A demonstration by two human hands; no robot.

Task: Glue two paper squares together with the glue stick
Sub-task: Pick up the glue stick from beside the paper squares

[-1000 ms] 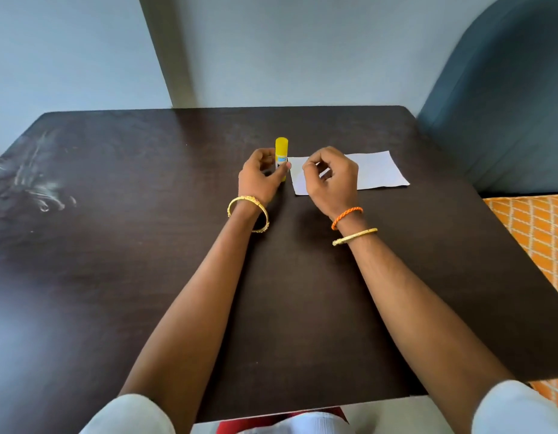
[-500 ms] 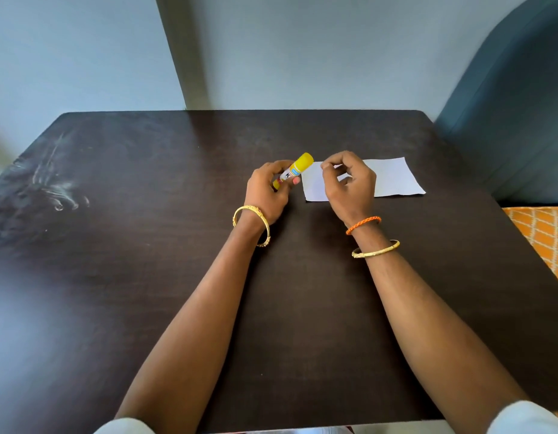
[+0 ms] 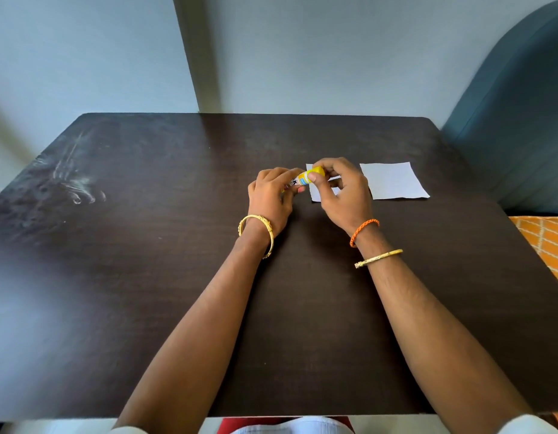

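A small glue stick (image 3: 304, 178) with a yellow cap lies tilted between both hands, above the dark table (image 3: 146, 277). My left hand (image 3: 271, 198) grips its lower body. My right hand (image 3: 343, 192) pinches the yellow cap between thumb and fingers. One white paper square (image 3: 393, 181) lies flat to the right of my hands. A second white paper square (image 3: 315, 192) lies under my right hand, mostly hidden by it.
The dark table has pale scratch marks (image 3: 74, 183) at its far left. A blue-grey chair back (image 3: 515, 120) stands past the table's right edge, with orange patterned fabric (image 3: 546, 242) beside it. A wall rises behind the far edge.
The glue stick has tipped from upright to slanted toward the right. My right hand has moved left and taken hold of the yellow cap.
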